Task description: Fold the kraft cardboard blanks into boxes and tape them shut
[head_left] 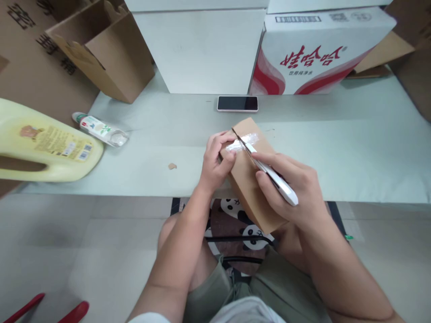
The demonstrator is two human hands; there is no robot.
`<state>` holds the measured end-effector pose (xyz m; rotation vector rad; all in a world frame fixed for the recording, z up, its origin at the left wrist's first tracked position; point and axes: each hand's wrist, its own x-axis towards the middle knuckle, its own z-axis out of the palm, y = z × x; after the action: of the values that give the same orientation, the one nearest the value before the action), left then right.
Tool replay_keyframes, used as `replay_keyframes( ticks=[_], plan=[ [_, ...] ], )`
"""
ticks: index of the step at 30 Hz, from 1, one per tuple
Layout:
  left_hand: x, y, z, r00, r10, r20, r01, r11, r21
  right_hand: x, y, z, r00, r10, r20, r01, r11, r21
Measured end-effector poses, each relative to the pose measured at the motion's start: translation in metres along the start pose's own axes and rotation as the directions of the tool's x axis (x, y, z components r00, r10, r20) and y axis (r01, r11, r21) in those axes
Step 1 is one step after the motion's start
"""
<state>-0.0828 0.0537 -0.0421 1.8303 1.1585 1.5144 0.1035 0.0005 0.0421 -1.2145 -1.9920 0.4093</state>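
Evidently the step in hand was opening up the taped seam of a narrow cardboard box [249,179]: I had a white-handled cutter [281,186] laid along the dark slit in its upper face, the front of the tool right at the clear tape [252,137]. I could not tell how much of that tape was already cut through. As I judged it, the next move called for a shallow, steady stroke along the slit, with the box braced firmly and my left thumb well out of the blade's line, for it lay rather near.

The box slanted before me, its far end over the table [151,181] and tipped to the left, its near end reaching past the table's near edge above my lap. Whether it also rested on that edge I could not make out.

My left hand [218,157] was partly closed around the box's far left side, thumb pressed on the upper face beside the tape and fingers curled over the far left edge. My right hand [292,184] came in from the right, closed on the cutter in a pinch, the index finger stretched toward the front and the thumb on the nearer side, so that the handle's end pointed back near and right. Both forearms reached in from the near side, the left one straighter, the right one angled inward to the left.
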Motion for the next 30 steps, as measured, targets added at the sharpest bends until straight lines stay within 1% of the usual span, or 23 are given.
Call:
replay_keyframes(
  ticks=[3,6,9,11,14,21,23,27,30],
  plan=[
    [-0.0003,0.0000,-0.0002,1.000,-0.004,-0.001,0.004,1.000,0.011,0.0003,-0.0009,-0.0004,0.999,0.001,-0.040,-0.002,1.000,-0.003],
    [-0.0005,0.0005,-0.0001,0.999,-0.032,-0.005,0.032,0.999,0.027,-0.0019,-0.0024,-0.0018,0.997,0.023,-0.069,-0.023,1.000,0.001],
    [-0.0006,0.0007,0.0004,0.999,-0.046,-0.006,0.046,0.999,0.015,-0.0058,-0.0039,-0.0031,0.992,0.031,-0.118,-0.031,1.000,0.003],
    [-0.0005,0.0004,0.0009,0.999,-0.046,-0.007,0.046,0.999,0.002,-0.0078,-0.0045,-0.0034,0.991,0.045,-0.129,-0.046,0.999,0.000],
    [-0.0005,-0.0003,0.0011,0.998,-0.057,0.001,0.057,0.998,0.000,-0.0076,-0.0043,-0.0025,0.993,0.061,-0.097,-0.062,0.998,-0.002],
    [-0.0001,0.0003,-0.0003,0.999,-0.048,0.003,0.048,0.999,-0.007,-0.0009,-0.0018,0.0007,0.998,-0.048,-0.036,0.047,0.998,-0.037],
    [-0.0001,0.0006,-0.0002,0.999,-0.039,0.002,0.039,0.999,-0.012,-0.0014,-0.0020,0.0002,0.997,-0.061,-0.042,0.060,0.998,-0.037],
    [0.0001,0.0008,0.0001,0.999,-0.054,0.007,0.054,0.999,-0.009,-0.0025,-0.0030,-0.0007,0.995,-0.034,-0.092,0.031,0.999,-0.034],
    [0.0007,0.0009,-0.0002,0.998,-0.065,0.015,0.065,0.998,0.003,-0.0012,-0.0027,-0.0002,0.998,-0.033,-0.062,0.031,0.999,-0.040]
  ],
)
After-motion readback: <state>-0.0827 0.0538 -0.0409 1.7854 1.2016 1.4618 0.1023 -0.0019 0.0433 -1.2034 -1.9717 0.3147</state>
